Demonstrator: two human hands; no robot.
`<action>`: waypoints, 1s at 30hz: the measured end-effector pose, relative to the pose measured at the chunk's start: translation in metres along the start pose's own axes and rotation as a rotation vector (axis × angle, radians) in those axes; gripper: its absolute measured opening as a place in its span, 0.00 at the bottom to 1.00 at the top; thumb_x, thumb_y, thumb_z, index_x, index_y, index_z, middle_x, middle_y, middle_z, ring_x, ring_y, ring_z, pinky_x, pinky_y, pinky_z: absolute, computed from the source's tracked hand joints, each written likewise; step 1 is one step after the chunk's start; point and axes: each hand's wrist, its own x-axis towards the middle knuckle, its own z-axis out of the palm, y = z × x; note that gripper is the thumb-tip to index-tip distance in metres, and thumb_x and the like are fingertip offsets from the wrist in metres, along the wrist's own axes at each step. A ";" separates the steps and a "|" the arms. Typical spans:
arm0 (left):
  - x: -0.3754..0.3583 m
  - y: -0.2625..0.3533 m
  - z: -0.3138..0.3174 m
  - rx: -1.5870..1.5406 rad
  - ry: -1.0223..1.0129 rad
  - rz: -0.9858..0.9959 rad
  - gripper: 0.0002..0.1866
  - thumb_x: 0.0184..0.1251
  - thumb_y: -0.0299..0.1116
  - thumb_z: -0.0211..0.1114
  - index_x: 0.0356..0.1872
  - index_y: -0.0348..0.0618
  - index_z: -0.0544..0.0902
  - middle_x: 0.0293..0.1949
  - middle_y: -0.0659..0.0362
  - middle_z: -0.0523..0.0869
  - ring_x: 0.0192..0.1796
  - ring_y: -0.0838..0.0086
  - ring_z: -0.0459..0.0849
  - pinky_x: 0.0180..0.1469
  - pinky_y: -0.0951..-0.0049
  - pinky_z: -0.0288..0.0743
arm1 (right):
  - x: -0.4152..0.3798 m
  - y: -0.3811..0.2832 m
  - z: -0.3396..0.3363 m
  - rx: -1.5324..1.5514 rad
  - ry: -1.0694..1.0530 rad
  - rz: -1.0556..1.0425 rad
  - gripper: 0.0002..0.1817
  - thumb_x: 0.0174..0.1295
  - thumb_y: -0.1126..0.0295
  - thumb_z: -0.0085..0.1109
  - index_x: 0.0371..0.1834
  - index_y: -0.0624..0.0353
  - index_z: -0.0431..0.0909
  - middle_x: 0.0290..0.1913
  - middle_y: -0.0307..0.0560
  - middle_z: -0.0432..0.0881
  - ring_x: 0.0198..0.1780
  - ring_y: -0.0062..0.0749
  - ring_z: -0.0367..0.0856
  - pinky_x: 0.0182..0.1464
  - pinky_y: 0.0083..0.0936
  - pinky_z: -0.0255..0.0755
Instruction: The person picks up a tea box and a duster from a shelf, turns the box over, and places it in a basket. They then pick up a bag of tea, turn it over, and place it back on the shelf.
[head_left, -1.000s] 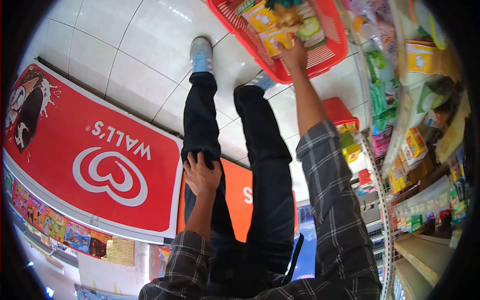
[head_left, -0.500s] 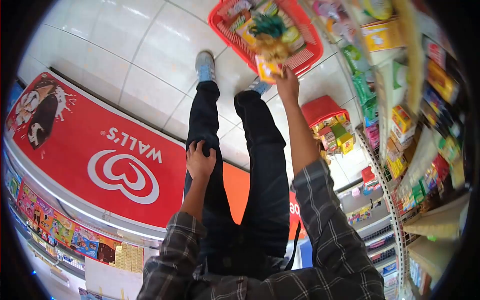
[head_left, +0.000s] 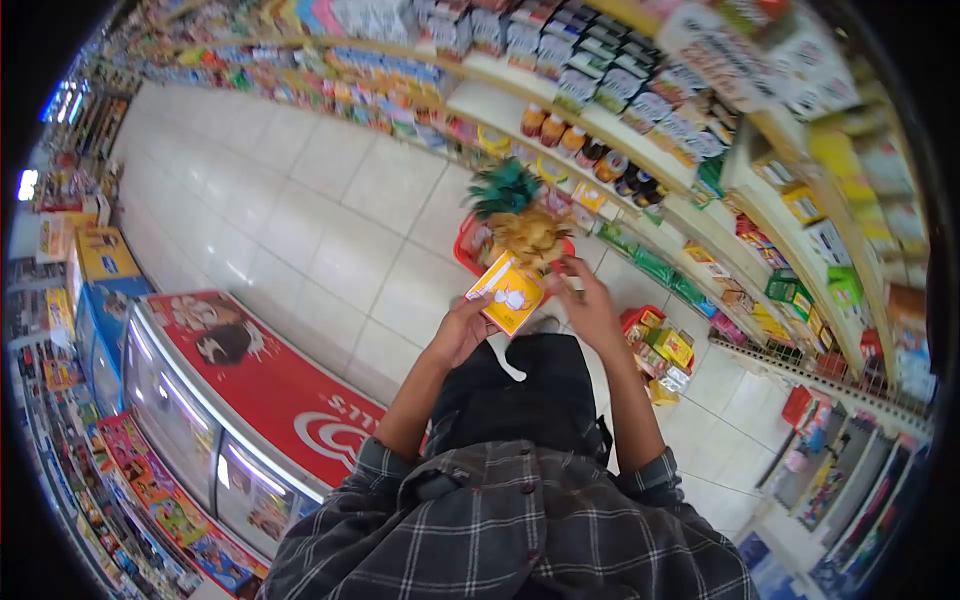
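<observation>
My left hand grips a small yellow box by its left edge, its printed face tilted up towards me. Just beyond it is a feather duster with teal and tan feathers, raised over the red shopping basket. A white curved hook shows below the box and looks like the end of the duster's handle; the box covers the part between. Curled at the lower right edge of the feathers, my right hand appears closed on the duster, its exact hold partly hidden.
To my left runs a red-topped ice cream freezer. Shelves of packets and jars line the far and right sides. On the tiled floor, a second red basket with several small boxes stands right of my legs.
I have straightened up and the view has risen. The yellow box has passed from my right hand to my left, which has left my knee. The duster has come up from the basket.
</observation>
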 end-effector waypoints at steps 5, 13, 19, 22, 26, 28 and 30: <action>-0.018 0.038 0.062 -0.047 -0.132 0.075 0.27 0.75 0.44 0.52 0.65 0.34 0.68 0.62 0.48 0.78 0.64 0.60 0.78 0.67 0.57 0.71 | -0.091 -0.041 -0.056 0.271 0.342 0.026 0.14 0.72 0.68 0.53 0.55 0.64 0.75 0.40 0.50 0.85 0.42 0.26 0.82 0.45 0.23 0.75; -0.051 0.084 0.107 -0.061 -0.288 0.075 0.23 0.71 0.40 0.51 0.62 0.37 0.72 0.62 0.52 0.79 0.62 0.62 0.79 0.65 0.58 0.72 | -0.127 -0.049 -0.056 0.001 0.390 -0.066 0.11 0.72 0.68 0.53 0.51 0.61 0.80 0.30 0.42 0.82 0.34 0.21 0.78 0.38 0.22 0.72; -0.073 0.118 0.090 -0.003 -0.392 0.068 0.23 0.72 0.40 0.50 0.62 0.36 0.71 0.63 0.50 0.77 0.65 0.59 0.76 0.67 0.54 0.70 | -0.133 -0.123 -0.009 0.101 0.256 -0.113 0.11 0.70 0.68 0.58 0.49 0.63 0.83 0.34 0.41 0.84 0.37 0.19 0.79 0.40 0.21 0.72; -0.074 0.131 0.085 -0.009 -0.413 0.045 0.23 0.72 0.40 0.50 0.61 0.36 0.72 0.63 0.50 0.77 0.65 0.59 0.76 0.66 0.53 0.70 | -0.125 -0.118 0.008 -0.033 0.383 -0.215 0.11 0.68 0.70 0.59 0.49 0.62 0.83 0.35 0.41 0.85 0.36 0.21 0.80 0.42 0.21 0.73; -0.079 0.148 0.077 0.015 -0.388 0.027 0.23 0.71 0.39 0.51 0.61 0.36 0.72 0.63 0.50 0.77 0.65 0.59 0.76 0.66 0.50 0.70 | -0.123 -0.085 -0.004 0.224 0.780 -0.016 0.11 0.67 0.70 0.59 0.49 0.61 0.83 0.35 0.40 0.85 0.35 0.21 0.79 0.41 0.20 0.72; -0.082 0.154 0.074 0.025 -0.393 0.032 0.24 0.71 0.40 0.51 0.62 0.36 0.71 0.63 0.50 0.77 0.65 0.59 0.76 0.66 0.50 0.69 | -0.128 -0.100 0.003 0.318 0.813 -0.005 0.11 0.67 0.70 0.60 0.49 0.61 0.83 0.36 0.40 0.86 0.35 0.21 0.80 0.41 0.20 0.72; -0.082 0.158 0.070 0.048 -0.410 0.014 0.25 0.71 0.41 0.51 0.64 0.37 0.70 0.64 0.50 0.77 0.65 0.60 0.76 0.67 0.52 0.69 | -0.149 -0.118 0.019 0.346 0.657 -0.026 0.11 0.67 0.69 0.60 0.49 0.61 0.84 0.36 0.40 0.86 0.36 0.21 0.80 0.43 0.19 0.72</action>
